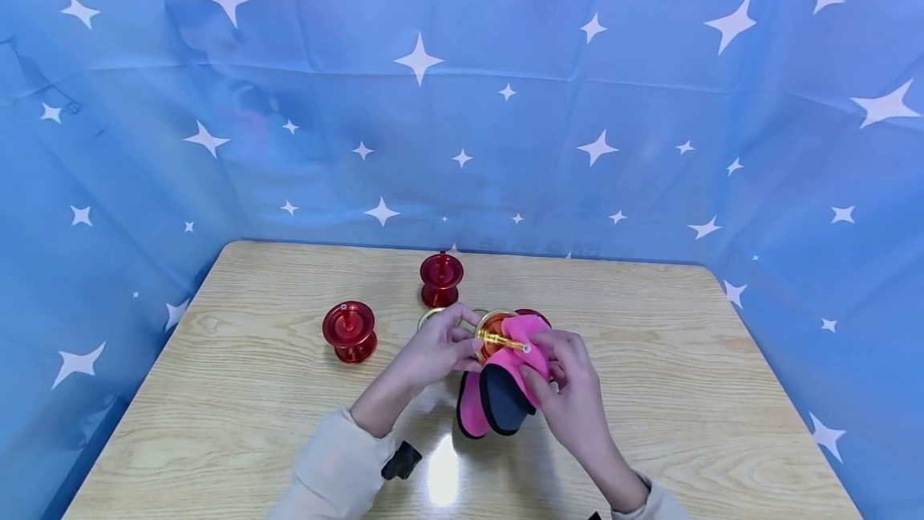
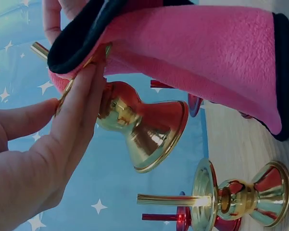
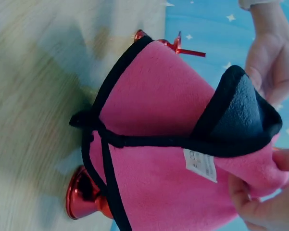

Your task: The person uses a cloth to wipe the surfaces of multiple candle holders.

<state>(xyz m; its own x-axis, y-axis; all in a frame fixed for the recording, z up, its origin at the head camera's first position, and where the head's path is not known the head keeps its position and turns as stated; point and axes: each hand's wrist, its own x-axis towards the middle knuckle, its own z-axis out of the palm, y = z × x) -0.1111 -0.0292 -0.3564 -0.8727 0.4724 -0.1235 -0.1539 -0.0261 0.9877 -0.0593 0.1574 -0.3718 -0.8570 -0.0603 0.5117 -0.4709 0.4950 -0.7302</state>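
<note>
My left hand pinches the rim of a gold goblet-shaped holder with a thin tube standing up from its cup. The holder is tilted and raised off the table, its flared foot pointing away from the palm in the left wrist view. My right hand grips a pink and dark grey cloth with black edging, bunched against the holder's rim beside the tube. Part of the cup is hidden under the cloth, whose lower flaps hang down. A white label shows on the pink side.
A second gold holder stands upright on the wooden table behind my left hand. Two red holders of the same shape stand to the left and back. Another red one is partly hidden behind the cloth. A blue starry curtain hangs behind.
</note>
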